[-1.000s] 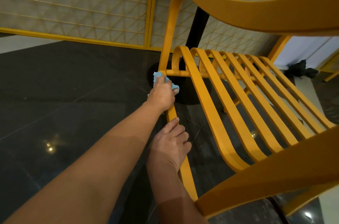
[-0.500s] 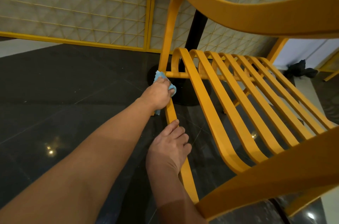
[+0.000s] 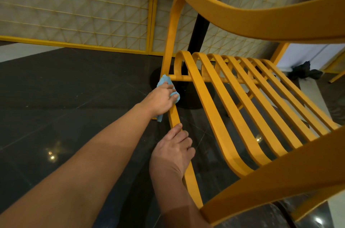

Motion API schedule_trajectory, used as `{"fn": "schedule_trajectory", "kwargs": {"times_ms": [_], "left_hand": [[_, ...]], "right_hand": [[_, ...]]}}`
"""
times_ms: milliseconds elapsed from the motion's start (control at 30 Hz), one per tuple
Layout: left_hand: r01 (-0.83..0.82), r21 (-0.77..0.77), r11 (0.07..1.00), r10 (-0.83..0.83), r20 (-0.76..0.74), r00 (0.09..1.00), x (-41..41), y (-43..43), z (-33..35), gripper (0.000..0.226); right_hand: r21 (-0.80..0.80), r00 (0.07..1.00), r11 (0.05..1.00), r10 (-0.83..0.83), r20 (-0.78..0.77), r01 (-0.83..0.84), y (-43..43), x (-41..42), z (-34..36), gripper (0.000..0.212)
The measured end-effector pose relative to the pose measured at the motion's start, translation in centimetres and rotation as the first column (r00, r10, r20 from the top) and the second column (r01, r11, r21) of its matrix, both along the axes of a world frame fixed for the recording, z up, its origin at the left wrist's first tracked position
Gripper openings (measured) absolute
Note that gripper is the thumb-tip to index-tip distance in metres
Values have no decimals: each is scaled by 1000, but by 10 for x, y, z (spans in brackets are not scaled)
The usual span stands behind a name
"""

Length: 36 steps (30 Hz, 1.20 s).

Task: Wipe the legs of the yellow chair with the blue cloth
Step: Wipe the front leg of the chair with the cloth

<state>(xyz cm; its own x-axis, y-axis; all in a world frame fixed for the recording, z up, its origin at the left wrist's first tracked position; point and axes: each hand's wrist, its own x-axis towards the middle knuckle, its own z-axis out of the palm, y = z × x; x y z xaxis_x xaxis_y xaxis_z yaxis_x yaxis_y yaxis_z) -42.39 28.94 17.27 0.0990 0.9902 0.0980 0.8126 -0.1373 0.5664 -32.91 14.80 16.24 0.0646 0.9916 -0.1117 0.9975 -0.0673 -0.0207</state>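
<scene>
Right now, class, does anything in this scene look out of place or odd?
One thing: a dark crumpled bundle lies on the floor at far right, beyond the yellow chair; bag or cloth, I cannot tell. Nothing looks spilled or broken.

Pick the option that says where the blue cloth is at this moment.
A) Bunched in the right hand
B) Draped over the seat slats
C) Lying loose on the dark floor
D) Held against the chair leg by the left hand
D: the left hand holds the blue cloth against the yellow chair leg, while the right hand grips the same leg nearer the camera and has no cloth in it.
</scene>
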Motion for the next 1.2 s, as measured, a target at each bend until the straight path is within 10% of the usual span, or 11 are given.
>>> {"fn": "schedule_trajectory", "kwargs": {"times_ms": [1200], "left_hand": [[-99, -102, 990, 79, -187, 979, 4, 27, 24, 65]], "right_hand": [[26, 998, 1000, 5, -64, -4, 15, 11, -16, 65]]}}
